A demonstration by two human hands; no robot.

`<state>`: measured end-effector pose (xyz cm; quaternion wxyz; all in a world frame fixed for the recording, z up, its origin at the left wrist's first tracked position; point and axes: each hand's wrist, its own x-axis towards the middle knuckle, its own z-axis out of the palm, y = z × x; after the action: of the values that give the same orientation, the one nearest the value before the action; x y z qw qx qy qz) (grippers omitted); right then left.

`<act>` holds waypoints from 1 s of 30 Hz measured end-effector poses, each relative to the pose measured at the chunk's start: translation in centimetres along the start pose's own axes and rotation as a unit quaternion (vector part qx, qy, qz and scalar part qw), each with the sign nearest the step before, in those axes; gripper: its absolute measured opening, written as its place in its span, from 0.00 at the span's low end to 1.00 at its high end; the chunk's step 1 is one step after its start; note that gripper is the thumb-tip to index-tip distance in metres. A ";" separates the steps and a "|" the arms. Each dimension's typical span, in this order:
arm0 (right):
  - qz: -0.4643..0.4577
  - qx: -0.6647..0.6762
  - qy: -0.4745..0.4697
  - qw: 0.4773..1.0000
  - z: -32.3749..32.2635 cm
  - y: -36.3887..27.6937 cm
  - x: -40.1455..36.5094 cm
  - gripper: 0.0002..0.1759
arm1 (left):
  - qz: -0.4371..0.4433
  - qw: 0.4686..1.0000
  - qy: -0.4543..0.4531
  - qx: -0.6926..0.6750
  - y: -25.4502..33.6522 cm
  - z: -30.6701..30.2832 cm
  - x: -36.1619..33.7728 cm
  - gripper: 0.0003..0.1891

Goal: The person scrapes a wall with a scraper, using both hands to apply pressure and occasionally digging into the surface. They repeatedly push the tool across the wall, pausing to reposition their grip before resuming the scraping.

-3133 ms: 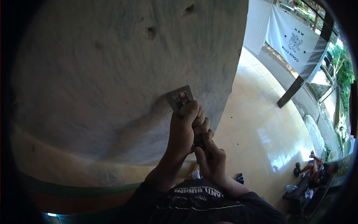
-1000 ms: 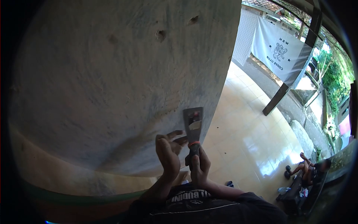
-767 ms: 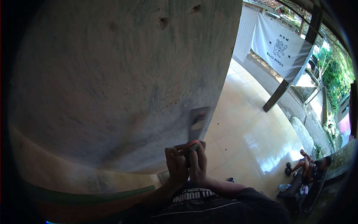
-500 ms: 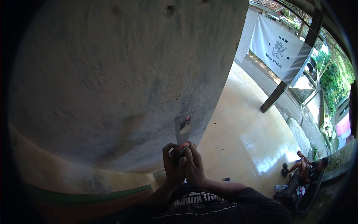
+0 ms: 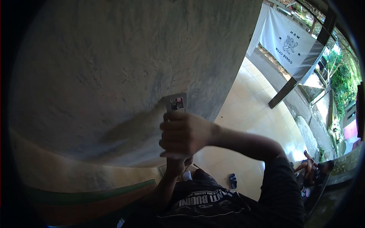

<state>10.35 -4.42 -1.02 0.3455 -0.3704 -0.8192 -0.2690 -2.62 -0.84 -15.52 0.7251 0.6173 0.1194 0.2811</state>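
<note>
A metal scraper (image 5: 176,101) with a wide flat blade is up against the grey wall (image 5: 125,72), its blade pointing away from me. My right hand (image 5: 186,133) is wrapped round it just below the blade, back of the hand toward me. Beneath it, my left hand (image 5: 178,165) is closed at the handle end, partly covered by the right. The handle itself is hidden by my fingers. The blade casts a dark shadow on the wall to its left.
Glossy tiled floor (image 5: 251,125) lies to the right, with a blue sandal (image 5: 232,181) on it. Another person (image 5: 317,171) sits at the lower right. A white banner (image 5: 287,43) hangs beside a dark post (image 5: 283,93). A green-edged surface (image 5: 95,197) is at lower left.
My right hand has come up over the scraper with its elbow raised outward. The scraper's blade has moved up and slightly left along the wall. My view has shifted a little.
</note>
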 end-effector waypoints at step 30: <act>0.003 -0.017 -0.191 0.981 -0.5 3.4 0.9 0.05 | -0.059 0.975 0.030 -0.211 4.0 3.9 0.8 0.12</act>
<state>12.79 -2.47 0.61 0.1769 -0.4230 -0.8645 -0.2062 -0.98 -3.29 -10.75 0.8506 0.4335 0.1152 0.2745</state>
